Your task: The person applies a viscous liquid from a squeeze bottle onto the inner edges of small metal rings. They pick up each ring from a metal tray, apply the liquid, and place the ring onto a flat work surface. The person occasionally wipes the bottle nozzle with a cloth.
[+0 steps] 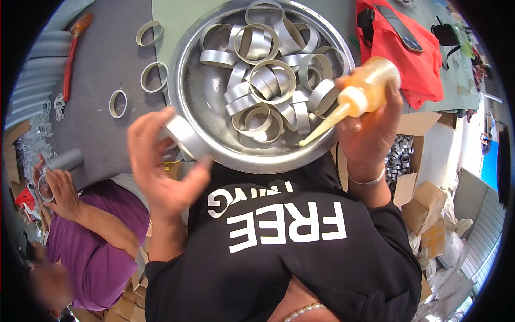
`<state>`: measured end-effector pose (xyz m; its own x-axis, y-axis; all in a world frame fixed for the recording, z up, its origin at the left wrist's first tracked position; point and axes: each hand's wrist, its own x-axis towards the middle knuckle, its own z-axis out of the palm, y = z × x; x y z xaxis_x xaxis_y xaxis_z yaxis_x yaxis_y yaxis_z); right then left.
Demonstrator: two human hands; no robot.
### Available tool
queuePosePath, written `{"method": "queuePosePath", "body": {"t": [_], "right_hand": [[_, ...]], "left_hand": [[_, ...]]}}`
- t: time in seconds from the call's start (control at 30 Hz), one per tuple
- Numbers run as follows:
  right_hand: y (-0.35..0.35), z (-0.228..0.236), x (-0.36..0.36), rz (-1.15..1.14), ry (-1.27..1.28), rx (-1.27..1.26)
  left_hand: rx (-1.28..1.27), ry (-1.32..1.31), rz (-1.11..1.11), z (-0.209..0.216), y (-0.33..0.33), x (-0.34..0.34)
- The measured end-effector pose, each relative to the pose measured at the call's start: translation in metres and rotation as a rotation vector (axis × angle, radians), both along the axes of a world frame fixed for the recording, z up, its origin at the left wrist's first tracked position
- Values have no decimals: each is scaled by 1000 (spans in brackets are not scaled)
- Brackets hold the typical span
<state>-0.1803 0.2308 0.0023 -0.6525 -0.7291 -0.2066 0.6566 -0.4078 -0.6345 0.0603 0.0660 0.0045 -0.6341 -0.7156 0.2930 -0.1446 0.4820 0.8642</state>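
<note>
My left hand (153, 166) is closed around a silver ring (188, 135), gripped at the near left rim of a round metal basin (241, 160). The hand is slightly blurred. My right hand (369, 139) wraps round a squeeze bottle (375, 80) with amber contents and a long pale nozzle. The bottle is tilted, its nozzle tip pointing down and left over the basin's near right edge. Several silver rings (272, 80) lie heaped in the basin, mostly toward its middle and right. Three more, such as one loose ring (154, 77), stand on the grey table to the left.
A red-handled tool (70, 64) lies at the far left. On the left a person in a purple shirt (99, 241) handles a grey cylinder (67, 160). At the right are a red cloth (424, 75), a phone (398, 28) and a cardboard box (405, 188) with small metallic parts.
</note>
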Motion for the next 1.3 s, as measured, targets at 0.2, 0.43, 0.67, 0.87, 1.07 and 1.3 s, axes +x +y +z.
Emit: {"method": "queuePosePath", "body": {"t": [0.2,0.43,0.67,0.87,1.07,1.3], "right_hand": [[6,-1,-9,-67,57,-80],[8,4,-3,-61,120,-72],[13,10,-2,-87,128,-77],[7,6,-6,-111,167,-54],[8,12,-4,-113,149,-69],[10,10,-10,-184,210,-65]], "left_hand": [[-502,-782,328,-45,-68,60],[-34,-413,-228,8,-8,-21],[125,-401,-378,-5,20,-46],[1202,55,-536,3,-30,-54],[616,-70,-159,-7,-48,-96],[-205,-331,-240,5,-16,-93]]}}
